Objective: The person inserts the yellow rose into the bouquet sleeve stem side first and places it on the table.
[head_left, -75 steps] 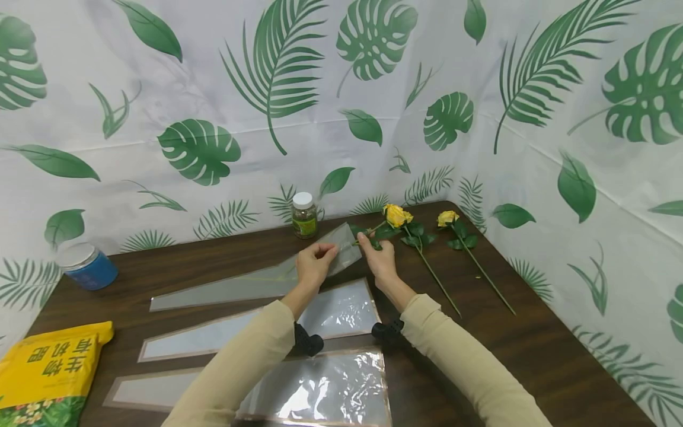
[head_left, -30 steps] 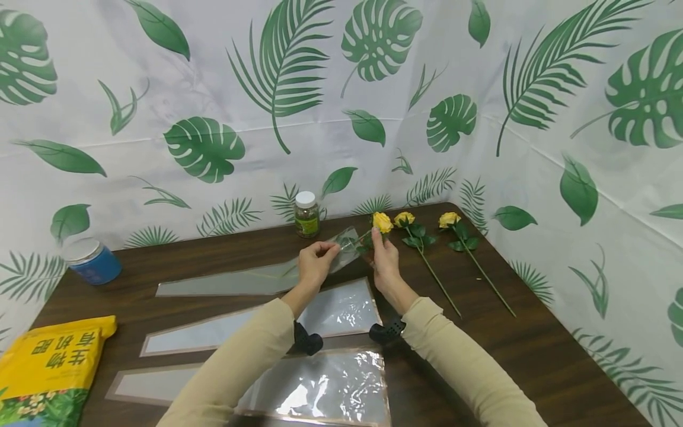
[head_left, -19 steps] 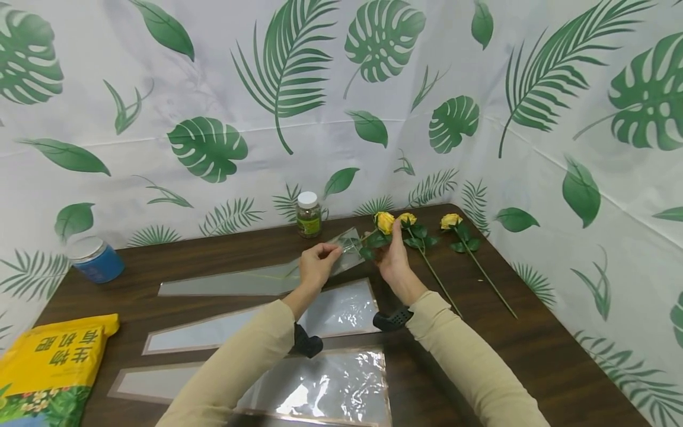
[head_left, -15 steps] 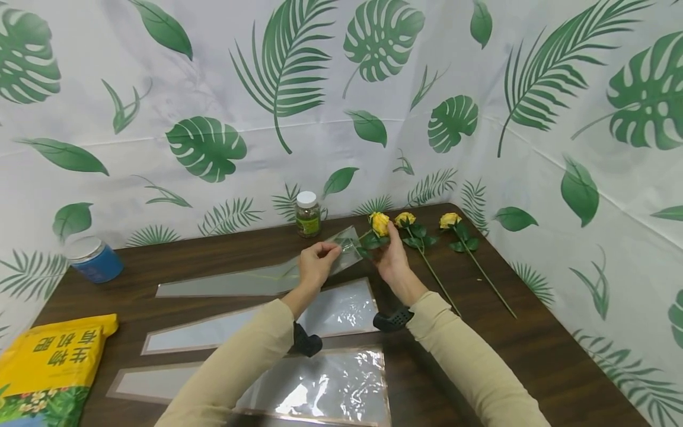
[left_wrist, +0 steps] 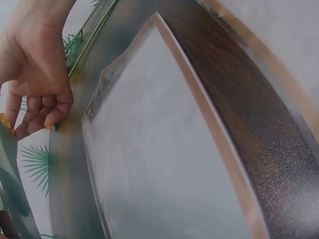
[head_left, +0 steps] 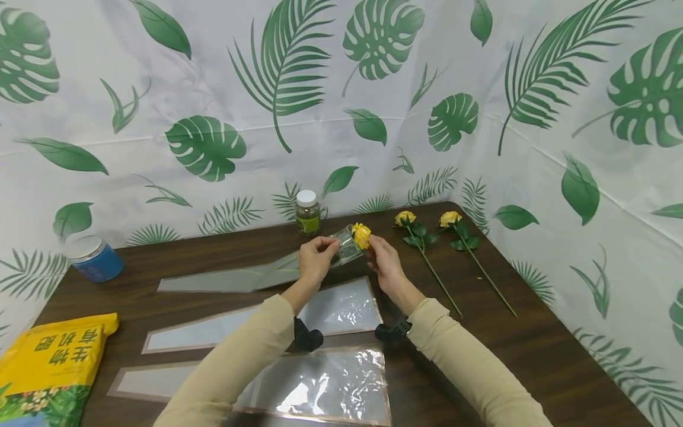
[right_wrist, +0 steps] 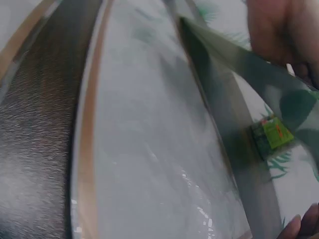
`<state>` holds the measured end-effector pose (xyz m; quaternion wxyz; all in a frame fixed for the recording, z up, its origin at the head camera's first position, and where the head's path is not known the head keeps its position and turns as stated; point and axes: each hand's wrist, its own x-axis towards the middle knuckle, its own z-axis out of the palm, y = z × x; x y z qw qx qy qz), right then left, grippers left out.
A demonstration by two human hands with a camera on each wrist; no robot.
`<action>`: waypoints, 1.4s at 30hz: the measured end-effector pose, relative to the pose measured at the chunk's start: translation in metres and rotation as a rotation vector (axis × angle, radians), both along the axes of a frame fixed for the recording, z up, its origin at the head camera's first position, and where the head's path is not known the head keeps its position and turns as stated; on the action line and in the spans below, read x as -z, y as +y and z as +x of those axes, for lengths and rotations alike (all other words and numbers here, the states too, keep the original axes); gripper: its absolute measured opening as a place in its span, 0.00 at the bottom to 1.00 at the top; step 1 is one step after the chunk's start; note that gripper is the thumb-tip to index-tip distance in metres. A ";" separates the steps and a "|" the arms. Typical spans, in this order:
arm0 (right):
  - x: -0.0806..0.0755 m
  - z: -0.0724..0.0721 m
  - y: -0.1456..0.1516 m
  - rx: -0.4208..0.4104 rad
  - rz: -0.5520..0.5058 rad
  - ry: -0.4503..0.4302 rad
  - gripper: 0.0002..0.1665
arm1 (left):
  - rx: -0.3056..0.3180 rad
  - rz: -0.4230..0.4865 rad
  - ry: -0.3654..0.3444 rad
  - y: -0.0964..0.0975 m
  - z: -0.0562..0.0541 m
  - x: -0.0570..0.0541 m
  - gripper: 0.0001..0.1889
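Note:
In the head view my left hand [head_left: 313,261] pinches the mouth of a clear, tapering flower sleeve [head_left: 213,281] between thumb and fingertips. A yellow rose [head_left: 361,235] has its stem inside that sleeve, with the bloom at the open end. The fingertips of my right hand [head_left: 388,268] grip at the bloom's right side; in the left wrist view, that hand's fingers are curled at the yellow petals [left_wrist: 5,120]. The raised sleeve [right_wrist: 249,67] crosses the right wrist view. Its leaves show only dimly through the film.
Two more yellow roses [head_left: 433,270] [head_left: 482,271] lie on the dark table to the right. Two flat sleeves [head_left: 341,311] [head_left: 320,385] lie in front. A green-labelled jar [head_left: 307,214] stands behind, a blue tub [head_left: 95,259] and yellow bag [head_left: 58,362] at left.
The rose has slid left and down into the sleeve, so its bloom now sits at the mouth. My right hand followed it leftward; my left hand kept its pinch on the sleeve.

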<state>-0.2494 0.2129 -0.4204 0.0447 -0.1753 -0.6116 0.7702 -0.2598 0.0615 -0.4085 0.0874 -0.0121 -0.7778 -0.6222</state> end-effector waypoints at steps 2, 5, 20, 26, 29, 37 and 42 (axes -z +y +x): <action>0.002 0.002 -0.001 0.026 0.066 0.027 0.13 | 0.003 -0.001 0.012 0.000 0.000 -0.001 0.07; 0.006 0.005 -0.003 0.070 0.137 0.104 0.14 | -0.005 -0.017 0.018 0.000 0.001 0.000 0.07; 0.006 0.011 -0.001 -0.171 0.544 0.251 0.24 | -0.035 -0.030 0.026 -0.005 -0.004 -0.003 0.07; 0.003 0.007 0.001 -0.376 0.737 0.213 0.27 | -0.040 -0.026 0.028 -0.007 -0.006 -0.004 0.07; 0.001 0.003 0.000 -0.469 0.762 0.181 0.27 | -0.027 -0.018 0.031 -0.007 -0.006 -0.005 0.06; 0.003 -0.010 -0.005 -0.484 0.601 0.115 0.23 | -0.055 -0.047 0.060 -0.005 -0.010 -0.004 0.06; 0.002 -0.014 -0.014 -0.418 0.460 0.136 0.21 | -0.027 -0.117 0.095 -0.012 -0.015 -0.003 0.06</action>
